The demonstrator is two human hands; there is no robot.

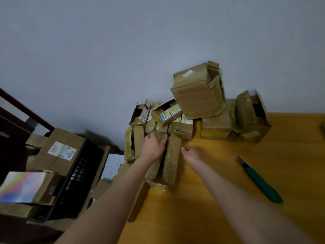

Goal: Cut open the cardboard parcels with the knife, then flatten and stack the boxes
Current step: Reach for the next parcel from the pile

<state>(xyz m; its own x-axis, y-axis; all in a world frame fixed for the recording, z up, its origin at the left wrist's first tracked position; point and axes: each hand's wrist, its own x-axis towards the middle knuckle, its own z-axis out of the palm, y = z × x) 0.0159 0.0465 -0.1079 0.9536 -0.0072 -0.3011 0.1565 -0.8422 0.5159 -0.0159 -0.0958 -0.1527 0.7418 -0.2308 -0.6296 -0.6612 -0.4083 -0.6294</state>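
Note:
A long cardboard box (171, 159) wrapped in yellowish tape lies at the left edge of the wooden table (219, 199), its top flaps parted. My left hand (153, 147) grips one of its flaps at the far end. My right hand (189, 153) hovers just right of the box with loosely curled fingers and holds nothing. The green utility knife (258, 179) lies on the table to the right, apart from both hands. Behind, several opened parcels are piled against the wall, with one big box (197, 92) on top.
Two more opened boxes (251, 117) stand at the back right. Left of the table a black plastic crate (77, 173) holds cardboard boxes (59, 150) and a shiny rainbow-coloured sheet (21, 186). More cardboard lies on the floor below the table edge.

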